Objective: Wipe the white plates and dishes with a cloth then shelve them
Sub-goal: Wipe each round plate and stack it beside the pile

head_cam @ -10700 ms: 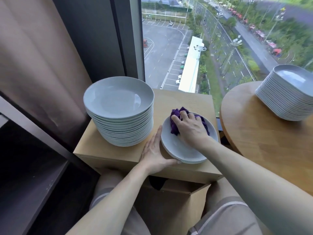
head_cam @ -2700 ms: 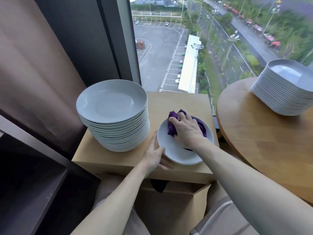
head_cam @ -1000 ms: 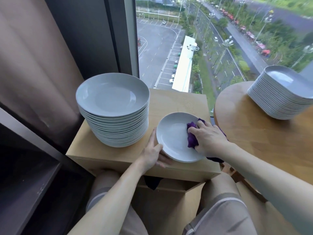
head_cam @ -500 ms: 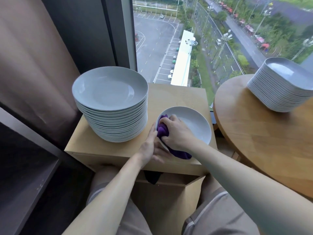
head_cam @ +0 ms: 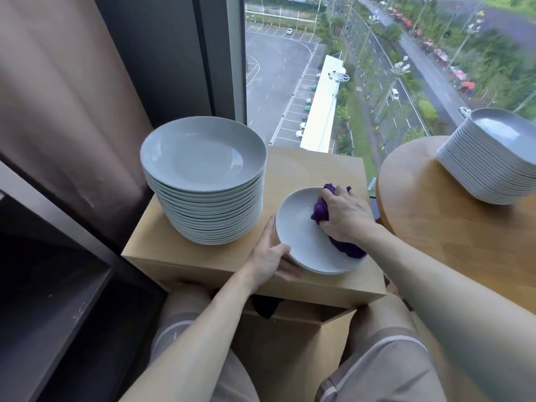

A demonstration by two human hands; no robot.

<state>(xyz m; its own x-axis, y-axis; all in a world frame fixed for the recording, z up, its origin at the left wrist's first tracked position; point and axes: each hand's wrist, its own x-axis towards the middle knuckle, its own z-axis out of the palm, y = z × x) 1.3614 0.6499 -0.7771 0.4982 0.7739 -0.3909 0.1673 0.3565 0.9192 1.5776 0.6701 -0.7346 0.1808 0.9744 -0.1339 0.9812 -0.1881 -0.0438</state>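
My right hand (head_cam: 345,216) is closed around a crumpled purple cloth (head_cam: 320,210), fingers curled over it, and presses it onto the right half of a small round white plate (head_cam: 298,227); a tail of the cloth trails out under my wrist toward the plate's 5 o'clock edge. My left hand (head_cam: 268,256) grips the same plate by its rim at about 8 o'clock, with 1 finger lying straight along the edge and the others tucked at the rim's underside. The plate lies on the near right part of a light wooden box top (head_cam: 319,166). At the plate's 10 o'clock, just beside it on the same box, stands a tall stack of larger round white plates (head_cam: 203,181). At 3 o'clock, well apart, a round wooden table (head_cam: 435,227) carries a stack of white rounded-square dishes (head_cam: 490,158). Beyond the box at 12 o'clock is a window, and a brown curtain (head_cam: 72,97) hangs at 10 o'clock.
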